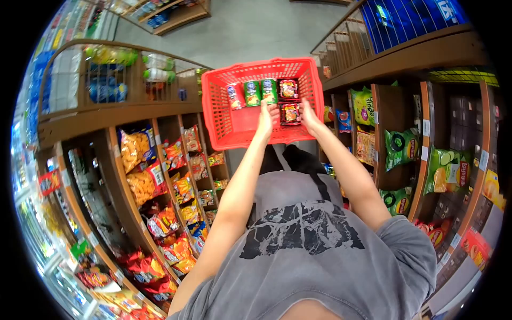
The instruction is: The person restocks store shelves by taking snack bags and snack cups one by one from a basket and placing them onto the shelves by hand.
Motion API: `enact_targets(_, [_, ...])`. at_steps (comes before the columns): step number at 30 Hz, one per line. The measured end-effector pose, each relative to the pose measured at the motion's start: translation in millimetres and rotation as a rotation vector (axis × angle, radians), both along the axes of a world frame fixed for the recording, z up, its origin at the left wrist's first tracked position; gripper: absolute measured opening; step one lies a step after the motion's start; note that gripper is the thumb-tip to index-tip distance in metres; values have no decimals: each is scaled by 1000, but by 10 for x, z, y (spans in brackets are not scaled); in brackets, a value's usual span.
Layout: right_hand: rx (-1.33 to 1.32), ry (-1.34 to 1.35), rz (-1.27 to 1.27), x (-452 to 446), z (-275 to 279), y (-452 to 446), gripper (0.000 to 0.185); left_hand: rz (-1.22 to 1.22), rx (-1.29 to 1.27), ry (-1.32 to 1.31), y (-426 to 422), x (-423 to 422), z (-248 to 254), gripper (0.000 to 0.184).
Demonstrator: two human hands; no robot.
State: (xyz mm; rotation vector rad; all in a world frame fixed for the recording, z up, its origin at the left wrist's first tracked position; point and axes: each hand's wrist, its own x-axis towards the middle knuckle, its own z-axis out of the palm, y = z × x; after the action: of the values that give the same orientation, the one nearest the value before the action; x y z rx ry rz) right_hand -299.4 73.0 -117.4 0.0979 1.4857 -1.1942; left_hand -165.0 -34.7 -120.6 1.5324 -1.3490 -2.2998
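Observation:
A red plastic basket [242, 121] holds a red-and-blue package [235, 96], two green packages [252, 93] in a row beside it, and two dark packs with food pictures, an upper one [288, 89] and a lower one [290, 113]. My left hand [268, 118] is over the basket, left of the lower dark pack, with its fingers apart and nothing in it. My right hand [309, 116] is at that pack's right edge, fingers extended and not wrapped round it; whether they touch it is unclear.
Snack shelves stand on both sides, with orange chip bags [136, 149] at left and green chip bags [401, 148] at right. Wire racks hold bottles [108, 89] at upper left and blue packs [410, 21] at upper right. Grey floor [240, 34] lies beyond the basket.

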Motion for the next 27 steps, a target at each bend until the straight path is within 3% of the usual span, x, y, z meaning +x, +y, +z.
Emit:
enact_targets(4, [176,180,-64,24,-592,-1,63,-41,132,-71,-60,-72,-249,94])
enact_targets(7, [182,255,-36,-19,-960,15,60,-71,216,-66,-105,-141,-438,92])
enact_targets(8, [160,126,-19,-73,-1002,68,59,-72,227,-81,-96,-182,-489,92])
enact_targets(9, [183,288,-48,-8,-1109,7,60,-75,236,-95,-90,-216,-543,91])
enact_targets(11, [203,275,-16,-20,-1248,52,63,-95,260,-108,-107,-258,-635,91])
enact_targets(14, [290,212,-7,-18,-1333,67,68,-135,335,-136,-99,-295,-773,93])
enact_targets(17, [373,95,-35,35,-725,-69,72,-173,352,-169,-107,-303,-791,93])
enact_targets(21, [390,6,9,-37,-647,-94,74,-172,359,-172,-119,-269,-889,93])
enact_targets(24, [365,110,-1,-18,-1048,17,77,-220,312,-135,-124,-234,-899,94])
enact_targets(27, [300,92,-12,2,-995,59,80,-218,260,-143,-149,-219,-710,93])
